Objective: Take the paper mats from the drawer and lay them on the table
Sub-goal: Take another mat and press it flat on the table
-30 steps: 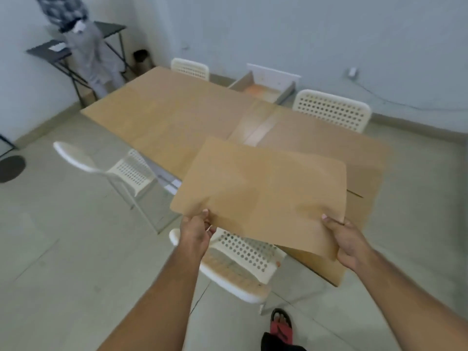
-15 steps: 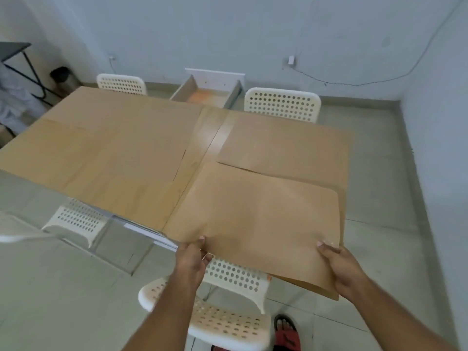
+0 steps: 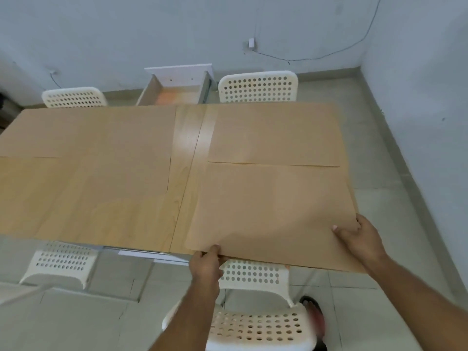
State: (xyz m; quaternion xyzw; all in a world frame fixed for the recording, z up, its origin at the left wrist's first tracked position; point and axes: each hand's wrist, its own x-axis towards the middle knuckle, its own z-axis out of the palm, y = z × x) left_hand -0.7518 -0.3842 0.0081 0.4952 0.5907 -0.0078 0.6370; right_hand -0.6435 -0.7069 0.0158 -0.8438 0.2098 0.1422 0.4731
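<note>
Wooden table carries the paper mat on its near right section. Your left grip pinches the mat's near edge; your right grip clamps its near right corner.

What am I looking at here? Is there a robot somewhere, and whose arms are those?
There is no robot here. The arms belong to a person wearing one wide-angle camera on the head, so the single picture looks forward and down at their work. The left hand pinches the near edge of a brown paper mat. The right hand grips its near right corner, spreading it over the wooden table. A second mat lies flat just beyond it. Behind the table you can see an open drawer, and white chairs stand around the table.
</note>
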